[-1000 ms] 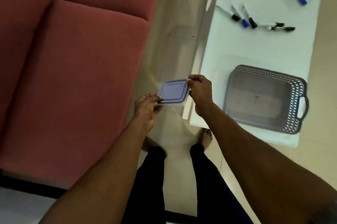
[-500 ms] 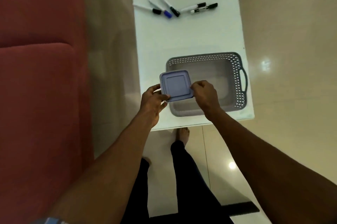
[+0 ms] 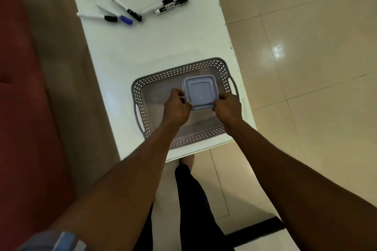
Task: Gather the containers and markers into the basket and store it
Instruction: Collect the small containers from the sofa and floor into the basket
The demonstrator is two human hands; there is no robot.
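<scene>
Basket (image 3: pixel 222 67), grey and perforated, sits at the lower centre of the frame on the near end of the white table (image 3: pixel 163 42), its long axis running left to right with a handle slot at each short end; apart from what the hands hold over it, its floor looks bare. Container (image 3: pixel 201 92), square with a lilac lid, is held flat and lid-up over the right half of the basket; being square it has no long axis to speak of, and its sides sit roughly parallel to the basket walls. Left hand (image 3: pixel 177 108) pinches its near-left corner, fingers curled tight together on the rim; right hand (image 3: pixel 227 109) pinches the near-right corner the same way; whether it already rests on the basket floor I cannot tell. Markers (image 3: pixel 130 12) lie scattered at the upper left of the frame, well apart from the basket, pointing every which way, mostly on diagonals.

Risks, as I judge them: both grips are on the near edge only, so an early release could tip the far edge down and let the box land skewed; the basket sits close to the table's near edge, so a push while setting down could nudge it toward the drop; the round markers may roll off when swept up.
</scene>
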